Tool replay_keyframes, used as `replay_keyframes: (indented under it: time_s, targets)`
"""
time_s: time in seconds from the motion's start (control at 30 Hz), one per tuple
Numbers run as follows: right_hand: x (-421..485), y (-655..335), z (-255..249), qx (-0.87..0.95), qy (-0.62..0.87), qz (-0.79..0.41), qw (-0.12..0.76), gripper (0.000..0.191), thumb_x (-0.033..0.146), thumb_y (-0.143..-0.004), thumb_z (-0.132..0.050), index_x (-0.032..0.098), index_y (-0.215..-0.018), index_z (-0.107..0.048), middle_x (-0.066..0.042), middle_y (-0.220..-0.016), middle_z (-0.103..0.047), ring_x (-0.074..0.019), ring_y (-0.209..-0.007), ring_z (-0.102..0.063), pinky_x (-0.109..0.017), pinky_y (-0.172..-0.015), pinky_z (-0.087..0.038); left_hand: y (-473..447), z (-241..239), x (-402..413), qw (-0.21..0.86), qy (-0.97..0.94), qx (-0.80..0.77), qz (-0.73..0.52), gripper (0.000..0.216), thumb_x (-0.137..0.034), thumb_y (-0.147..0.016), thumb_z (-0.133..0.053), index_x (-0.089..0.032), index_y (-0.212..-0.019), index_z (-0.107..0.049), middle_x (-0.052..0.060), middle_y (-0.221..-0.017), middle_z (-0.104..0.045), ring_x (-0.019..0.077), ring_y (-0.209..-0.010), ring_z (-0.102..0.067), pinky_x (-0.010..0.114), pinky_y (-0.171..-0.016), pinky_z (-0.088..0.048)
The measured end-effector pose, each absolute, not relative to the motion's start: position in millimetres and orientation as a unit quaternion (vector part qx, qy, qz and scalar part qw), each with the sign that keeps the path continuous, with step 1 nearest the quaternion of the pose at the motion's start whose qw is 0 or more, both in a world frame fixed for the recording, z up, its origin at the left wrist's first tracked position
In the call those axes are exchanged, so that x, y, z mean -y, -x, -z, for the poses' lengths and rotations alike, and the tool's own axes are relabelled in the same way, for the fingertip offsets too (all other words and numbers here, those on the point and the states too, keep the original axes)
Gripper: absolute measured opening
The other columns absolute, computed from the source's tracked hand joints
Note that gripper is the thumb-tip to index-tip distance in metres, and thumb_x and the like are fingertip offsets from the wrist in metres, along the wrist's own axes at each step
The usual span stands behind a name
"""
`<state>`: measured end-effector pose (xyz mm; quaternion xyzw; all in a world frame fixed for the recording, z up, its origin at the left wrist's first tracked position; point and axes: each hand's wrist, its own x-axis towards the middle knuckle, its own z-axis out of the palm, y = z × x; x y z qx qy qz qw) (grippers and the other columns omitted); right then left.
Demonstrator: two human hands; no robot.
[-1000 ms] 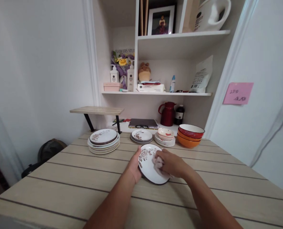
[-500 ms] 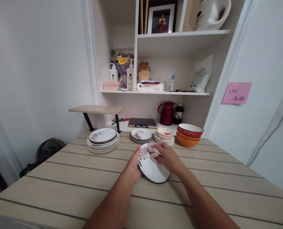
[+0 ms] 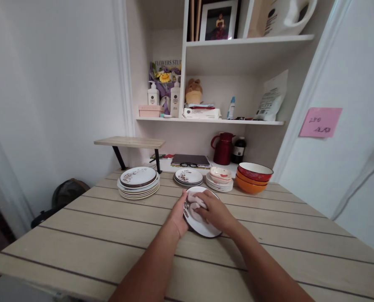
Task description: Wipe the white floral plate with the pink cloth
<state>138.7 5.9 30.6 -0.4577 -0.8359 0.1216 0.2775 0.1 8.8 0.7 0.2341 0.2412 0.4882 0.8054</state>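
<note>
A white plate with a dark rim and a brown flower pattern is tilted just above the wooden table. My left hand grips its left edge, thumb over the rim. My right hand is closed on a crumpled pale pink cloth and presses it against the upper left of the plate's face, over the pattern.
Along the table's far edge stand a tall stack of patterned plates, a smaller plate stack, small saucers with a pink dish, and nested red and orange bowls. Behind are a red jug, shelves and a small wooden riser.
My right hand with the cloth has moved from the plate's right middle up and over to its upper left. The plate has stayed in my left hand.
</note>
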Motion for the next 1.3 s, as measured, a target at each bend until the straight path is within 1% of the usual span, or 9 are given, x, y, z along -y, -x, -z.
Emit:
replay_keyframes:
  time_s: [0.1, 0.2, 0.33, 0.57, 0.63, 0.8, 0.93, 1.13, 1.3]
  targets:
    - [-16.6, -157.6, -29.1, 0.797, 0.534, -0.093, 0.268, 0.033, 0.029, -0.080, -0.052, 0.026, -0.113, -0.055, -0.004, -0.101, -0.054, -0.0179, -0.089, -0.053, -0.027, -0.075, -0.036, -2.1, 0.3, -9.3, 0.806, -0.238, -0.233, -0.490, 0.057, -0.055, -0.078, -0.051, -0.013, -0.116, -0.058, 0.013, -0.101, -0.069, 0.0272, -0.092, -0.065, 0.041, -0.088, -0.044]
    - [-13.1, -173.7, -32.9, 0.793, 0.575, -0.092, 0.181, 0.027, 0.031, -0.077, -0.055, 0.023, -0.102, -0.056, -0.004, -0.096, -0.058, -0.0176, -0.083, -0.054, -0.025, -0.068, -0.033, -2.5, 1.2, -8.6, 0.808, -0.237, -0.232, -0.487, 0.059, -0.054, -0.078, -0.052, -0.011, -0.118, -0.057, 0.014, -0.107, -0.067, 0.0285, -0.098, -0.063, 0.041, -0.091, -0.042]
    - [4.0, -169.2, -37.1, 0.834, 0.527, -0.131, 0.097, 0.021, 0.029, -0.067, -0.063, 0.023, -0.086, -0.057, 0.001, -0.084, -0.063, -0.0153, -0.073, -0.053, -0.023, -0.059, -0.029, -1.0, 0.8, -7.8, 0.807, -0.232, -0.226, -0.494, 0.060, -0.052, -0.078, -0.053, -0.010, -0.121, -0.054, 0.015, -0.112, -0.065, 0.0292, -0.102, -0.061, 0.042, -0.094, -0.041]
    - [-2.1, -140.7, -29.9, 0.824, 0.497, -0.110, 0.249, 0.023, 0.035, -0.075, -0.058, 0.023, -0.095, -0.055, -0.002, -0.096, -0.061, -0.0167, -0.083, -0.052, -0.024, -0.066, -0.031, 0.9, -2.7, -6.2, 0.815, -0.227, -0.212, -0.489, 0.060, -0.051, -0.077, -0.054, -0.010, -0.122, -0.053, 0.015, -0.108, -0.067, 0.0289, -0.098, -0.063, 0.042, -0.093, -0.042]
    - [-11.1, -145.9, -29.4, 0.799, 0.535, -0.094, 0.260, 0.022, 0.034, -0.078, -0.054, 0.022, -0.097, -0.055, -0.004, -0.098, -0.059, -0.0171, -0.085, -0.053, -0.024, -0.066, -0.031, 0.5, -2.9, -5.9, 0.807, -0.224, -0.224, -0.498, 0.061, -0.051, -0.077, -0.055, -0.011, -0.123, -0.053, 0.015, -0.107, -0.067, 0.0287, -0.098, -0.063, 0.042, -0.093, -0.042]
    - [-13.0, -167.1, -32.5, 0.765, 0.614, -0.066, 0.184, 0.022, 0.033, -0.077, -0.052, 0.020, -0.095, -0.055, -0.007, -0.098, -0.060, -0.0184, -0.081, -0.054, -0.025, -0.062, -0.029, -1.4, -2.5, -5.9, 0.802, -0.227, -0.229, -0.502, 0.061, -0.050, -0.078, -0.055, -0.010, -0.123, -0.052, 0.016, -0.110, -0.066, 0.0294, -0.101, -0.062, 0.044, -0.096, -0.039]
    - [5.9, -158.9, -33.7, 0.821, 0.548, -0.101, 0.126, 0.020, 0.030, -0.065, -0.062, 0.024, -0.083, -0.059, -0.001, -0.085, -0.064, -0.0169, -0.074, -0.054, -0.024, -0.058, -0.027, -0.2, -2.9, -5.4, 0.804, -0.226, -0.219, -0.504, 0.061, -0.049, -0.078, -0.055, -0.009, -0.123, -0.052, 0.017, -0.112, -0.065, 0.0303, -0.103, -0.061, 0.044, -0.096, -0.039]
    - [19.1, -144.3, -40.7, 0.869, 0.463, -0.119, 0.127, 0.025, 0.031, -0.068, -0.058, 0.027, -0.093, -0.058, 0.000, -0.097, -0.064, -0.0170, -0.082, -0.055, -0.024, -0.062, -0.031, 1.5, -6.5, -2.6, 0.807, -0.229, -0.222, -0.497, 0.062, -0.050, -0.078, -0.054, -0.009, -0.124, -0.051, 0.017, -0.112, -0.065, 0.0301, -0.103, -0.061, 0.043, -0.095, -0.040]
    - [9.3, -168.7, -40.9, 0.816, 0.559, -0.124, 0.075, 0.028, 0.024, -0.061, -0.064, 0.029, -0.088, -0.061, 0.001, -0.087, -0.066, -0.0176, -0.075, -0.058, -0.024, -0.055, -0.030, -0.5, -6.0, -3.6, 0.807, -0.238, -0.226, -0.492, 0.062, -0.051, -0.077, -0.055, -0.011, -0.125, -0.050, 0.016, -0.113, -0.065, 0.0302, -0.104, -0.060, 0.044, -0.096, -0.039]
